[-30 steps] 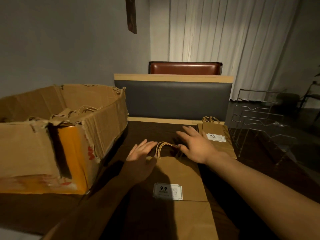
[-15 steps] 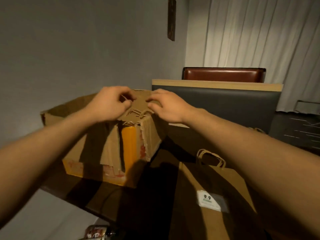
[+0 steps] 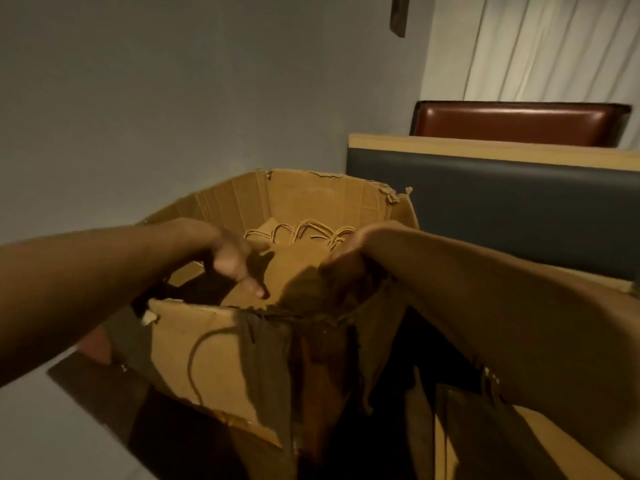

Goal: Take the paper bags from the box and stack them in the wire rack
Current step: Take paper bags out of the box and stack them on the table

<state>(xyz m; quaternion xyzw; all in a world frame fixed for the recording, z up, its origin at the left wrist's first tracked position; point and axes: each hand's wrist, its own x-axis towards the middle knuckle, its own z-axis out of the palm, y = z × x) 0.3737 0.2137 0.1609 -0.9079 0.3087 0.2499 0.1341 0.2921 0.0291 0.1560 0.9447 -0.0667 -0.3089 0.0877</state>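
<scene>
A torn cardboard box point(image 3: 207, 358) stands on the dark table, and both my hands are inside it. Brown paper bags point(image 3: 304, 233) with twisted handles stand packed at its far side. One bag's flat face point(image 3: 294, 268) shows between my hands. My left hand point(image 3: 232, 258) reaches down over the near wall, its fingers straight and pointing at that bag. My right hand point(image 3: 349, 268) bends down at the wrist by the box's near right corner. Its fingers are lost in shadow against the bag. The wire rack is out of view.
Another brown paper bag point(image 3: 540, 441) lies flat on the dark table point(image 3: 104, 386) at the lower right, under my right forearm. A grey padded bench back with wooden trim point(image 3: 502, 202) and a red-brown chair point(image 3: 519, 121) stand behind. A grey wall is on the left.
My view has swung left onto the box. My hands left the bag on the table, rose to the box's rim, and have now dropped inside it among the bags.
</scene>
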